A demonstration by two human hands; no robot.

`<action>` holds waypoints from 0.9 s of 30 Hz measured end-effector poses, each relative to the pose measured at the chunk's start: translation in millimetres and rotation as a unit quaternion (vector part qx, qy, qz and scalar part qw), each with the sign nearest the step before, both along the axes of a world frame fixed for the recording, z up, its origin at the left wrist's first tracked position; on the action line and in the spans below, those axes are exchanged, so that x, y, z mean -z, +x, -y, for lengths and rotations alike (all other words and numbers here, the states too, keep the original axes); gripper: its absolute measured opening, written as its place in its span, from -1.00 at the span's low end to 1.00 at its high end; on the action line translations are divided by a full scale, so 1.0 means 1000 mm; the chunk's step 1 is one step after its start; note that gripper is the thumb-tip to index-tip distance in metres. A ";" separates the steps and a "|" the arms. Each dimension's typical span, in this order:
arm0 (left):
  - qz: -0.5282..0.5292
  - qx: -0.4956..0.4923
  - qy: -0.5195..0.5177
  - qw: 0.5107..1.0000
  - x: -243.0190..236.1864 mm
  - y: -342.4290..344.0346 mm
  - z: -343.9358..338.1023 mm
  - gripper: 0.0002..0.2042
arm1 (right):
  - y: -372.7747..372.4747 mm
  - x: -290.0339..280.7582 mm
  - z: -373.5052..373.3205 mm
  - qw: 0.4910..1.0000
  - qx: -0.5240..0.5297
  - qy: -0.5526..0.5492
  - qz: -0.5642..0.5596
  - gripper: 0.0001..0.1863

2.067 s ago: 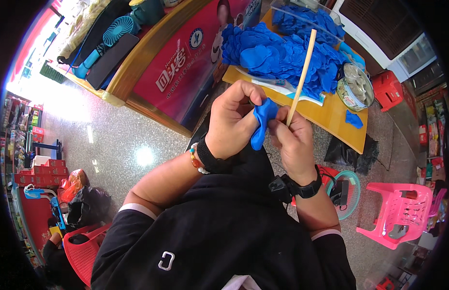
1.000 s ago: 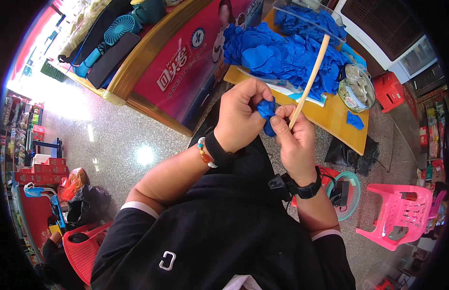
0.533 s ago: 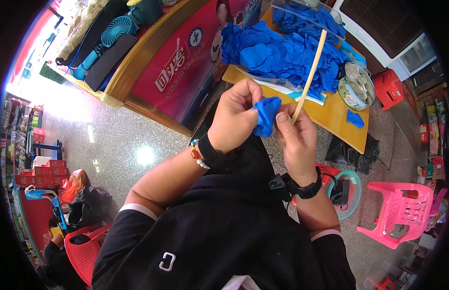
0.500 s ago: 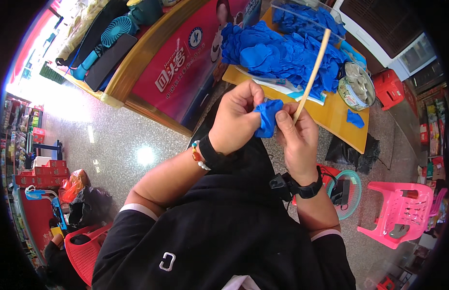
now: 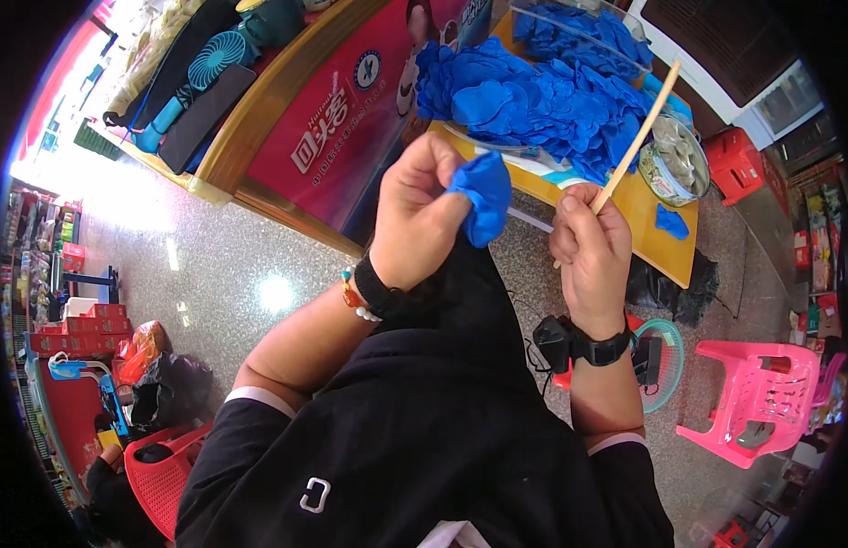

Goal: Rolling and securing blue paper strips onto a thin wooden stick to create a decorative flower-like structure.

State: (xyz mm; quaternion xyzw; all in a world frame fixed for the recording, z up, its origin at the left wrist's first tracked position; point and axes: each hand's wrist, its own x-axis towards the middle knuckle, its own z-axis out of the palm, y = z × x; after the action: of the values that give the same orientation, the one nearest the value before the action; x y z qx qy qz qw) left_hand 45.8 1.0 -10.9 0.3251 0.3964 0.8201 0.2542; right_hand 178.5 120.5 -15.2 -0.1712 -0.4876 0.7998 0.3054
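Note:
Raised in the middle, my left hand (image 5: 415, 210) pinches a rumpled blue fabric piece (image 5: 481, 201) between thumb and curled fingers. To its right, my right hand (image 5: 590, 247) is closed around a pale wooden stick (image 5: 647, 123), which slants up to the upper right. Beyond both hands, a big pile of blue petal-shaped pieces (image 5: 533, 100) lies on a yellow board table (image 5: 666, 251), behind it a clear bin (image 5: 579, 36) of more pieces. A round patterned tin (image 5: 672, 160) with pale contents stands at the right, with one loose blue piece (image 5: 670, 221) below it.
A counter (image 5: 305, 137) holds a blue fan. On the right are red crates (image 5: 732, 164), a pink chair (image 5: 753, 397) and a teal basket (image 5: 661, 370). At lower left, a person sits by a red chair (image 5: 159, 484) near bags and boxes. Shelves line both sides.
My hands have moved apart: the left went up and left with the blue piece, the right moved rightward with the stick, no longer touching that piece.

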 end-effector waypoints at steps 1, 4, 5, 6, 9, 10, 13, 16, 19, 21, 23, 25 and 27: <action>-0.021 0.003 -0.021 1.000 -0.001 0.003 0.000 -0.80 | -0.001 -0.002 0.004 1.000 0.000 0.000 0.000 -0.95; -0.072 0.010 -0.072 0.995 0.006 0.008 0.000 -0.80 | -0.005 -0.007 0.015 0.997 -0.043 0.070 0.003 -0.86; -0.099 0.009 -0.084 0.991 0.006 0.009 0.001 -0.79 | -0.006 -0.006 0.017 0.993 -0.050 0.096 0.042 -0.89; -0.099 0.009 -0.084 0.991 0.006 0.009 0.001 -0.79 | -0.005 -0.007 0.017 0.991 -0.053 0.114 0.038 -0.91; -0.118 0.010 -0.101 0.988 0.006 0.010 0.001 -0.80 | -0.005 -0.007 0.017 0.992 -0.038 0.117 0.022 -0.94; -0.122 0.009 -0.076 0.990 0.008 0.010 0.002 -0.81 | -0.005 -0.007 0.017 0.994 -0.021 0.103 0.010 -0.96; -0.099 0.012 -0.046 0.994 0.008 0.010 0.000 -0.82 | -0.011 -0.010 0.019 0.997 -0.021 0.069 0.011 -0.97; -0.101 0.016 -0.067 0.993 0.006 0.007 0.001 -0.82 | -0.009 -0.005 0.012 0.998 -0.054 0.009 0.030 -0.94; -0.156 0.019 -0.116 0.981 0.007 0.002 0.002 -0.78 | -0.008 -0.006 0.012 0.997 -0.061 -0.022 0.029 -0.91; -0.231 -0.034 -0.095 0.968 0.007 0.002 0.001 -0.78 | -0.011 -0.005 0.013 0.997 -0.071 -0.017 0.038 -0.90; -0.260 -0.045 -0.097 0.960 0.005 0.001 0.002 -0.77 | -0.012 -0.004 0.014 0.996 -0.081 -0.011 0.048 -0.89; -0.290 -0.054 -0.098 0.951 0.000 -0.003 0.003 -0.77 | -0.012 -0.005 0.013 0.994 -0.091 -0.038 0.041 -0.92; -0.375 -0.059 -0.123 0.917 -0.008 -0.006 0.005 -0.80 | -0.012 -0.005 0.013 0.994 -0.094 -0.034 0.038 -0.92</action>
State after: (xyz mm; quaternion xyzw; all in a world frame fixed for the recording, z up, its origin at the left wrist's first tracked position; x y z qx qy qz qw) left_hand 39.6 -4.1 -3.1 0.5512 0.5789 0.5961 0.0758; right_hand 166.5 107.4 -9.9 -0.1650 -0.4849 0.8343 0.2040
